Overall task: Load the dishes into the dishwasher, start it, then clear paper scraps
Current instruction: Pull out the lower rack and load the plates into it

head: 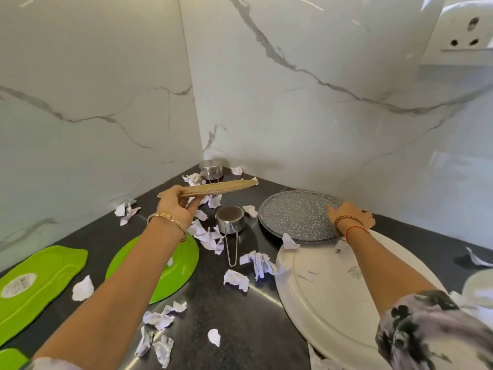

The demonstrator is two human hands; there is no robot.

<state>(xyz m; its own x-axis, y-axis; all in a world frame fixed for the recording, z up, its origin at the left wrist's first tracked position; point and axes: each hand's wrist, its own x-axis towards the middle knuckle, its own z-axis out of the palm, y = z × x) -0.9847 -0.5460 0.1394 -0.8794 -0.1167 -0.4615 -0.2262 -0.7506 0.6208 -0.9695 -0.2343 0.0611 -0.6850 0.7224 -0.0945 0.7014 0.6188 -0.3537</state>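
My left hand (177,202) grips the near edge of a beige speckled plate (221,186) and holds it edge-on above the black counter. At the back right, my right hand (352,213) rests on the right rim of a grey speckled plate (293,213) lying flat, fingers curled over its far edge. A large white plate (328,292) lies upside down under my right forearm. A round green plate (176,268) and an oblong green dish (40,281) lie upside down at the left. Torn white paper scraps (258,263) are scattered over the counter.
A steel measuring cup (230,222) with a wire handle stands mid-counter; another steel cup (211,169) sits in the far corner. Marble walls enclose the corner, with a socket (465,33) at the upper right. A white dish rim (480,287) shows at the right edge.
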